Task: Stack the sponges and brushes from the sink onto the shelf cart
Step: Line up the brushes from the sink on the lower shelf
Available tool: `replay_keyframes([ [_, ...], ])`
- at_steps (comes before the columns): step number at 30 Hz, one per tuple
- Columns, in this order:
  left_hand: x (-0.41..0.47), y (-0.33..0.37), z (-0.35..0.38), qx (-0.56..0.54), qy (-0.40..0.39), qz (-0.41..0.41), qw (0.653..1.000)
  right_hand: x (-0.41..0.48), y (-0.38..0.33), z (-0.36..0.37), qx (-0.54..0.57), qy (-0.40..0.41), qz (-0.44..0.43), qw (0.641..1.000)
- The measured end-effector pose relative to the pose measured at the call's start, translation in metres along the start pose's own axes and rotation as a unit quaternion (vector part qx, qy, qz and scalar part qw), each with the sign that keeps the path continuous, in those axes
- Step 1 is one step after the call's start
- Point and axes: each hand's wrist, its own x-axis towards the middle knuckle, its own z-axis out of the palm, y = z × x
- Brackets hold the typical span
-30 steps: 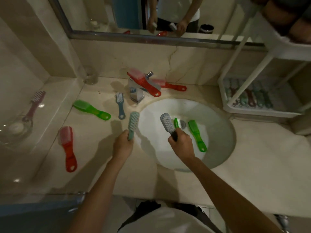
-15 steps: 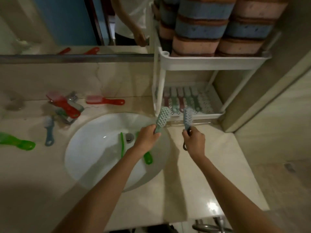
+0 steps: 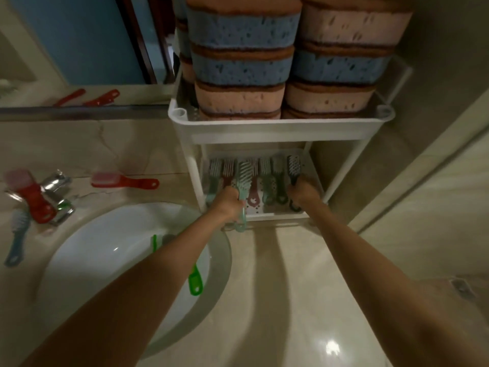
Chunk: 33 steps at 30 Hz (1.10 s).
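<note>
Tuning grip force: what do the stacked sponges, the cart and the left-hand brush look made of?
The sponges: soft open-cell foam, matte, visible pores, darker scrub layer probably.
The cart: white moulded plastic likely, smooth satin rim.
The brush in left hand: teal plastic handle, pale bristles, probably nylon.

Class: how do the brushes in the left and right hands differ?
The left hand holds a pale teal brush, the right hand a dark brush. The teal brush's handle sticks out past the lower tray; the dark brush's does not. Both are gripped by the handle.
</note>
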Motion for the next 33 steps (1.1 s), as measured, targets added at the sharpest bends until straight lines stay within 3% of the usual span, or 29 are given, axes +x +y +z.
replay_keyframes([
  [8,0.033,0.011,0.003,-0.089,0.011,-0.015,0.996,0.040,0.004,0.013,-0.007,0.006,0.050,0.999],
  [20,0.038,0.011,0.006,-0.092,-0.017,-0.009,0.996,0.060,0.015,0.030,0.009,0.085,0.022,0.996],
  [28,0.042,0.006,0.006,-0.099,-0.028,-0.013,0.995,0.061,0.020,0.034,0.080,0.069,0.040,0.994],
  [33,0.043,0.007,0.007,-0.110,-0.026,-0.023,0.993,0.061,0.018,0.033,0.012,0.066,0.033,0.997],
])
